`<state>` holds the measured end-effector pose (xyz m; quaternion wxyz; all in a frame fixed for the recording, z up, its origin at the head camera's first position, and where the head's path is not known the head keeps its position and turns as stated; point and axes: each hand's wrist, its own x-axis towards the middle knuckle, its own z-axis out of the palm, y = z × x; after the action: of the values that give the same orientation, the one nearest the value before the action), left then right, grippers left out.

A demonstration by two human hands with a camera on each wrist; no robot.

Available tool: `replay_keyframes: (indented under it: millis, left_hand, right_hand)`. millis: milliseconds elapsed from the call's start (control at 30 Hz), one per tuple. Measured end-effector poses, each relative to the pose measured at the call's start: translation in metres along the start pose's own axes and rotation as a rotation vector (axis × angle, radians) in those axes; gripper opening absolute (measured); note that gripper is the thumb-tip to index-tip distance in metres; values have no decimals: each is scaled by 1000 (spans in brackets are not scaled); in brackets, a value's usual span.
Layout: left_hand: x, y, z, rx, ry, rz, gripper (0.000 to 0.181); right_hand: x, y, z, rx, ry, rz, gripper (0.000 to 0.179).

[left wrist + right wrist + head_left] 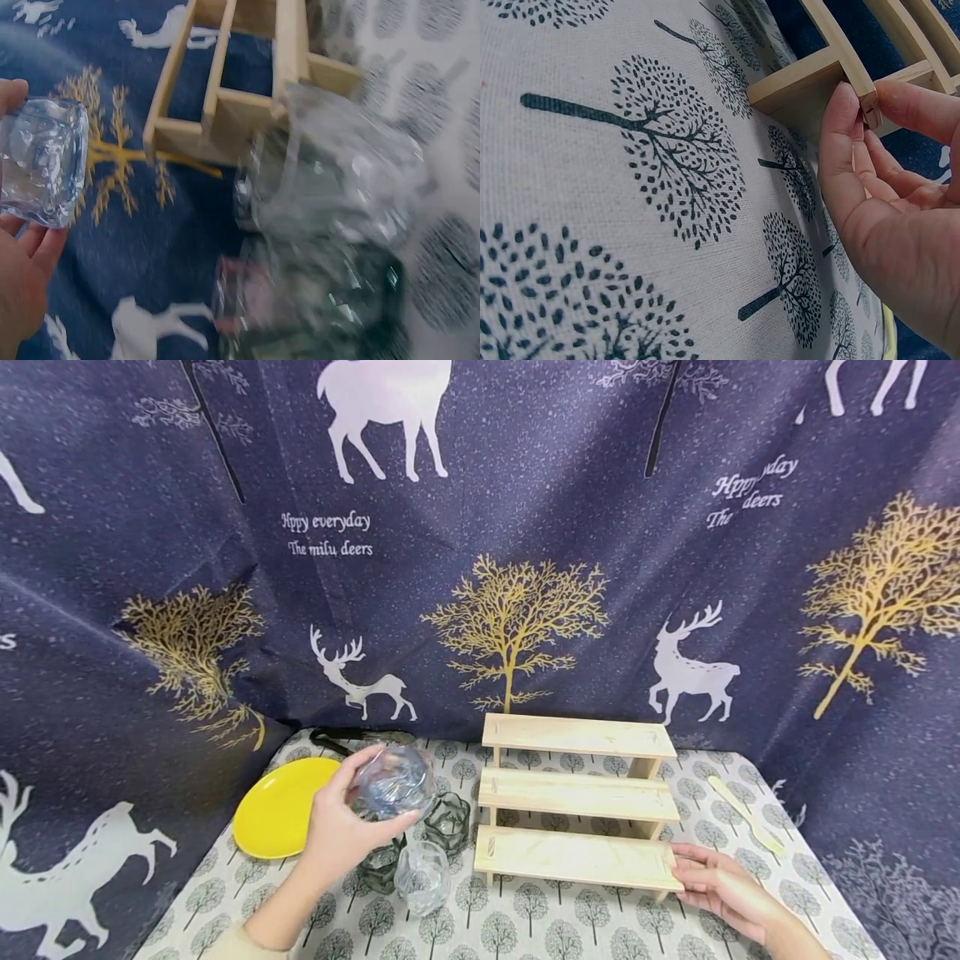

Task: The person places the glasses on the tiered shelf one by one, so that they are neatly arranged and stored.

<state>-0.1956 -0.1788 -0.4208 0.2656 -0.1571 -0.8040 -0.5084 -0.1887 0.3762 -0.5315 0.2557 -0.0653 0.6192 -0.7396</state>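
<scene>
My left hand (337,831) grips a clear bluish glass cup (397,783) in the air, thumb and fingers at opposite sides of it. In the left wrist view the cup (46,161) has thick, wavy walls. Below it on the table stand a clear cup (424,881) and dark grey glass cups (448,823), partly hidden by the left hand. To the right is a three-step wooden shelf (573,852). My right hand (723,889) holds the right end of its lowest board; the right wrist view shows thumb and fingers (838,142) pinching the board's end.
A yellow plate (273,814) lies left of the cups. Behind the left hand is a black-handled item (327,742), partly hidden. A pale yellow utensil (745,817) lies right of the shelf. A dark blue deer-print cloth (465,527) hangs behind the tree-patterned tablecloth (517,935).
</scene>
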Motion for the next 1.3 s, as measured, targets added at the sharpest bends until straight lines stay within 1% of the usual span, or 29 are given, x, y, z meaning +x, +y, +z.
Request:
replay_keyframes:
  millis: [67, 133, 200, 333, 367, 467, 567, 667, 867, 933, 1133, 1300]
  left_hand:
    - [10, 4, 12, -48, -25, 15, 90]
    - [20, 9, 24, -79, -50, 5, 89]
    - [29, 15, 37, -88, -71, -21, 89]
    - [46, 27, 65, -69, -105, -78, 90]
    - [50, 30, 73, -77, -117, -86, 91]
    - [62, 37, 96, -88, -145, -90, 92]
    - [73, 44, 120, -119, -173, -81, 94]
    - [83, 50, 143, -134, -195, -101, 94]
    - [94, 64, 189, -167, -253, -169, 95]
    - [97, 67, 204, -178, -281, -178, 92]
    - [101, 72, 247, -173, -332, -147, 88]
    - [104, 78, 273, -144, -349, -139, 88]
  right_hand:
    - [0, 0, 0, -5, 5, 3, 44]
    - [1, 0, 1, -9, 10, 5, 45]
    - [0, 0, 1, -11, 13, 6, 45]
    - [-1, 0, 1, -14, 18, 4, 42]
    - [-1, 0, 1, -14, 20, 5, 42]
    - [-2, -1, 1, -16, 26, 6, 42]
    - [-3, -1, 1, -23, 31, 8, 44]
    - [-3, -1, 1, -27, 32, 5, 45]
    - [-2, 0, 2, -31, 20, -4, 43]
    - [-2, 1, 1, -27, 16, -8, 42]
    - [-1, 2, 1, -31, 19, -7, 45]
    - [-1, 1, 2, -25, 12, -10, 42]
